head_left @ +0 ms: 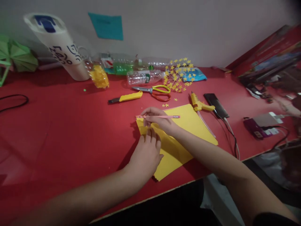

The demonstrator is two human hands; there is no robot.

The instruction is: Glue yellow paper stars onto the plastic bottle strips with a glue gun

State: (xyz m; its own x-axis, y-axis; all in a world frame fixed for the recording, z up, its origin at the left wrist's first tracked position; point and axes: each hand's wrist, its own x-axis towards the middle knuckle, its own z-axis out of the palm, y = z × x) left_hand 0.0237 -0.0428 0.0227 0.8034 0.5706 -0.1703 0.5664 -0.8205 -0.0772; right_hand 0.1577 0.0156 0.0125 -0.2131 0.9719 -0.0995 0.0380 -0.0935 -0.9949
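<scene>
A stack of yellow paper (181,150) lies askew on the red table. My right hand (162,121) is over its far left corner, closed round a pink pencil (168,117). The pencil's eraser end points right, and its tip is near the paper's corner. My left hand (145,153) rests on the left side of the paper, fingers slightly bent and thumb apart, holding nothing I can see. Its fingertips are just below my right hand. Small yellow paper stars (167,105) lie just beyond the paper.
Behind the paper are a yellow cutter (129,97), scissors (162,90), plastic bottles (143,77) and a star-covered piece (180,75). To the right lie a yellow glue gun (199,104), a phone (216,105) and cables. A tall white tumbler (63,50) stands back left.
</scene>
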